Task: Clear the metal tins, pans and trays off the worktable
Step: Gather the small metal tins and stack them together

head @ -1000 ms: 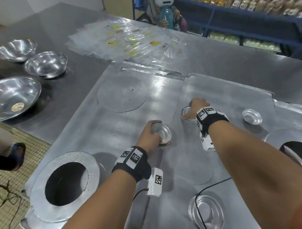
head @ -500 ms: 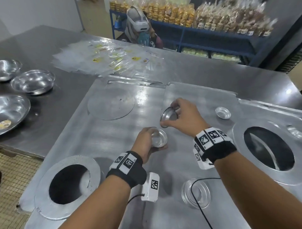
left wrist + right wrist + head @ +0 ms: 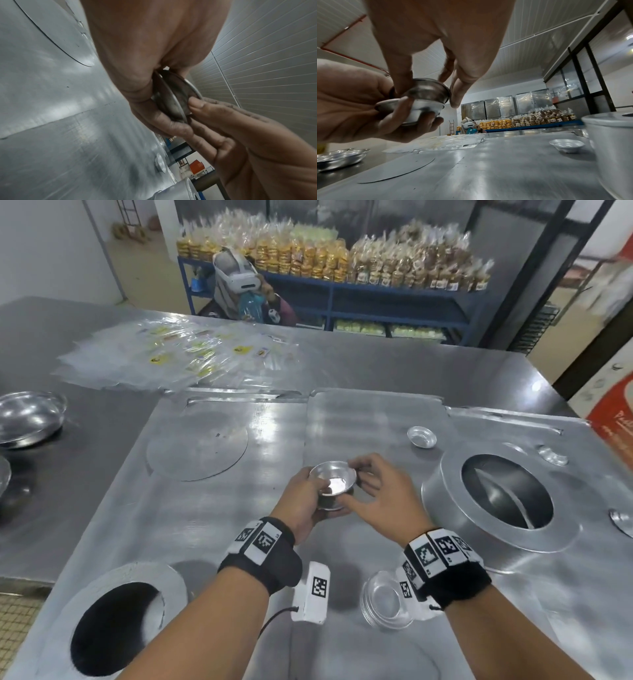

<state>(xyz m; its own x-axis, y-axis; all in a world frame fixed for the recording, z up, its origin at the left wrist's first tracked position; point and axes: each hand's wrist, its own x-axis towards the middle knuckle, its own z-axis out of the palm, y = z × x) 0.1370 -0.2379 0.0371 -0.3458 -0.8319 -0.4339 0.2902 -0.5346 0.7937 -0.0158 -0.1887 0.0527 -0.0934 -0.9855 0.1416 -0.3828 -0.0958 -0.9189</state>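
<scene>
Metal tins (image 3: pixel 331 482), 2 nested, held above the worktable (image 3: pixel 212 525): left hand (image 3: pixel 301 505) cupped under the lower, right hand (image 3: pixel 380 501) pinching the upper. Remaining on surface, at least: 1 small tin (image 3: pixel 421 437), ring pans (image 3: pixel 496 498), flat disc (image 3: pixel 197 445). Clearing judged barely begun.

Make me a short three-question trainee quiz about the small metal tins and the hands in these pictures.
1. True or false: the upper small round metal tin sits nested in a second small metal tin.
2. Which hand cradles the lower tin from beneath? A) left hand B) right hand
3. Fill in: beyond the hands, a lone small shiny metal tin rests on the ____ worktable sheet.

Key: 1 true; 2 A; 3 metal.
</scene>
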